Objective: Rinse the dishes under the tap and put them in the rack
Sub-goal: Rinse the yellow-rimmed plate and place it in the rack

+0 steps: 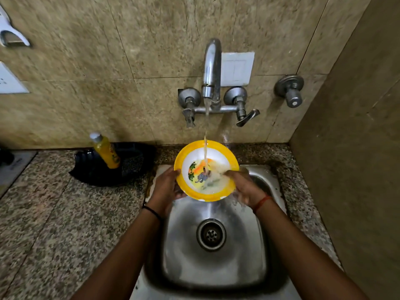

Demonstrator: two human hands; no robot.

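Observation:
A yellow-rimmed bowl (194,155) with a picture of an elephant inside is held tilted above the steel sink (255,245). Water runs from the chrome tap (212,68) straight into the bowl. My left hand (165,186) grips the bowl's left rim from below. My right hand (243,187), wet and soapy, holds the right rim with its fingers reaching into the bowl.
A black basket (134,161) stands on the granite counter (65,224) to the left of the sink, with a yellow bottle (106,151) leaning in it. A second valve (290,89) juts from the wall at the right. The side wall runs close along the sink's right.

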